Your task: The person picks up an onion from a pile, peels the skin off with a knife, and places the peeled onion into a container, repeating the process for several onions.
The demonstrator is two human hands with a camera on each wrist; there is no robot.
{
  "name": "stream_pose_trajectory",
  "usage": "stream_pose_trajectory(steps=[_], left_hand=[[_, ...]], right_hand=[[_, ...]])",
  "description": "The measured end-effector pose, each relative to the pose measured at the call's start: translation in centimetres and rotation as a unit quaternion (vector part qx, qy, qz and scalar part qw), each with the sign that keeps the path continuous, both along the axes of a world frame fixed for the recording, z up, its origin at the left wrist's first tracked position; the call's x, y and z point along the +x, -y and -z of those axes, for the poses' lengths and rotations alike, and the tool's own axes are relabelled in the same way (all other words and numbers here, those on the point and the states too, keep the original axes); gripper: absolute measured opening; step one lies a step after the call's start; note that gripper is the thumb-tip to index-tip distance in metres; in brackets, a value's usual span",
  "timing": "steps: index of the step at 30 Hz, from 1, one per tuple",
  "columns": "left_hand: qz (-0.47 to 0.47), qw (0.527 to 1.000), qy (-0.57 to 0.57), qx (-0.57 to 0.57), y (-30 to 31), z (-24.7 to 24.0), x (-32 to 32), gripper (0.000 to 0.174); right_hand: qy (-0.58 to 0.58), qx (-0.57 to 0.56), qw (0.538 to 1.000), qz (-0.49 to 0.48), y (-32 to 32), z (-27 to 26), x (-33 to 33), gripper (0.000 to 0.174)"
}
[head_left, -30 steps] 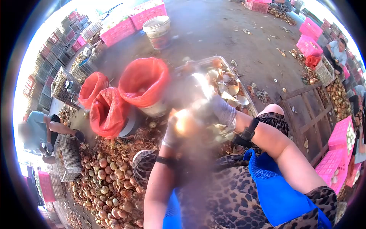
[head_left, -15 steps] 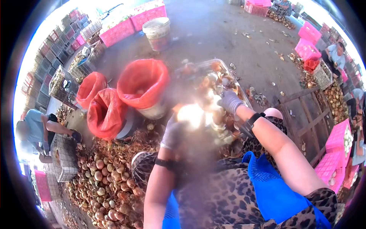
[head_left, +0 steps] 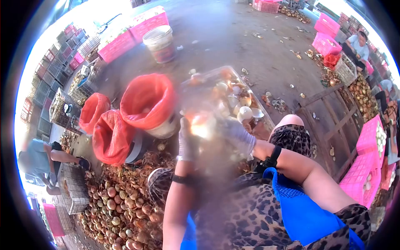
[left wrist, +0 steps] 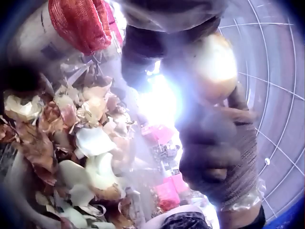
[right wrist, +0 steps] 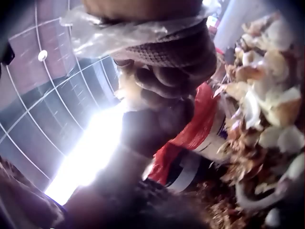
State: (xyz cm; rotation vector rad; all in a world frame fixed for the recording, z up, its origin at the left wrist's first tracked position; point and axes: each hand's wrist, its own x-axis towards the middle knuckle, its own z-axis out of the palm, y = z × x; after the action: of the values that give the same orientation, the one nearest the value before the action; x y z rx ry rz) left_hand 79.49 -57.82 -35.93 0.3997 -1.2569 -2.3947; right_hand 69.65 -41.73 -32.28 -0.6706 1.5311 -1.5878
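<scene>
By the edge of the tub (head_left: 262, 107), my left hand (head_left: 187, 139) and right hand (head_left: 240, 136) pinched an onion (head_left: 200, 126) with curled fingers; it seemed firm, light, slick where bare, best gripped round its middle.

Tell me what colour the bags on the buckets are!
The bags are red, and the head view shows it best.

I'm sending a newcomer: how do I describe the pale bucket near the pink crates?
Start at the three red bags beside the onion pile. Beyond them, before the pink crates, a pale bucket stands on the floor. Unlike the bucket under the largest bag, its rim has no red bag over it.
</scene>
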Motion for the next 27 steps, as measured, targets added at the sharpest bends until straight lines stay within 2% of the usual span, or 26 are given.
stream_pose_trajectory(steps=[1, 2, 4, 6, 7, 9, 10, 11, 12, 13, 15, 18, 19, 22, 23, 24, 25, 26, 27], left_hand=[[0.032, 0.998, -0.023, 0.046, 0.5, 1.9, -0.6, 0.07], [0.062, 0.993, -0.044, 0.093, 0.3, 2.0, -0.9, 0.066], [0.062, 0.996, -0.037, 0.045, -0.4, 2.4, -0.1, 0.055], [0.058, 0.997, -0.026, 0.036, -0.8, 1.4, 0.5, 0.05], [0.043, 0.999, -0.008, -0.012, -0.8, 1.2, 0.8, 0.051], [0.012, 0.994, 0.032, -0.108, -1.2, -0.4, 1.4, 0.054], [0.047, 0.988, -0.025, 0.142, -0.9, 0.0, 1.3, 0.056], [0.079, 0.917, -0.08, 0.382, -0.5, 0.5, 1.2, 0.059], [0.065, 0.984, -0.028, 0.164, 0.2, 2.0, 1.2, 0.06], [0.049, 0.996, 0.024, -0.064, 1.2, 4.2, 1.2, 0.062], [0.022, 0.949, 0.065, -0.306, 1.0, 2.9, 1.2, 0.065], [0.006, 0.949, 0.047, -0.312, -0.1, 0.3, 1.6, 0.067], [0.005, 0.958, 0.048, -0.283, -0.3, 0.0, 1.8, 0.068], [0.027, 0.996, 0.025, -0.081, -0.5, 0.3, 2.1, 0.069], [0.037, 0.999, 0.012, 0.007, -0.6, 0.5, 2.2, 0.069], [0.012, 0.999, 0.01, 0.049, -1.3, -0.3, 2.3, 0.066], [0.006, 0.989, 0.046, -0.139, -0.7, 0.5, 2.5, 0.065], [0.003, 0.944, 0.079, -0.322, -0.2, -0.1, 2.4, 0.064], [0.017, 0.976, 0.065, -0.209, -0.7, -0.5, 2.3, 0.062]], right_hand=[[-0.012, 0.012, 1.0, 0.009, 0.1, -0.4, -0.4, 0.045], [-0.116, 0.034, 0.993, 0.003, 0.2, -0.1, -0.9, 0.046], [-0.315, 0.074, 0.946, -0.011, 0.6, 1.1, -1.8, 0.048], [-0.365, 0.095, 0.926, -0.004, 0.6, -0.6, -0.8, 0.049], [-0.39, 0.104, 0.915, 0.001, 0.7, -1.2, -0.4, 0.049], [-0.506, 0.08, 0.859, -0.003, 1.3, 0.4, -0.5, 0.05], [-0.561, 0.069, 0.825, -0.005, 1.4, 1.0, -0.5, 0.051], [-0.538, 0.094, 0.837, -0.016, 1.4, 0.6, -0.3, 0.051], [-0.515, 0.119, 0.848, -0.029, 1.4, -0.2, 0.1, 0.051], [-0.492, 0.144, 0.858, -0.041, 1.5, -0.7, 0.4, 0.051], [-0.499, 0.151, 0.852, -0.036, 1.8, -0.2, 0.4, 0.05], [-0.524, 0.177, 0.832, -0.054, 1.9, -0.7, 0.3, 0.048], [-0.534, 0.188, 0.822, -0.064, 1.9, -0.9, 0.3, 0.048], [-0.56, 0.16, 0.809, -0.082, 0.5, 0.3, -0.8, 0.046], [-0.567, 0.166, 0.803, -0.078, 0.5, 0.1, -0.7, 0.046], [-0.573, 0.173, 0.798, -0.074, 0.4, 0.0, -0.5, 0.046], [-0.578, 0.181, 0.792, -0.069, 0.2, 0.0, -0.4, 0.046], [-0.572, 0.193, 0.794, -0.077, 0.4, 0.0, -0.4, 0.045], [-0.565, 0.205, 0.795, -0.085, 1.0, 0.0, -0.4, 0.044]])
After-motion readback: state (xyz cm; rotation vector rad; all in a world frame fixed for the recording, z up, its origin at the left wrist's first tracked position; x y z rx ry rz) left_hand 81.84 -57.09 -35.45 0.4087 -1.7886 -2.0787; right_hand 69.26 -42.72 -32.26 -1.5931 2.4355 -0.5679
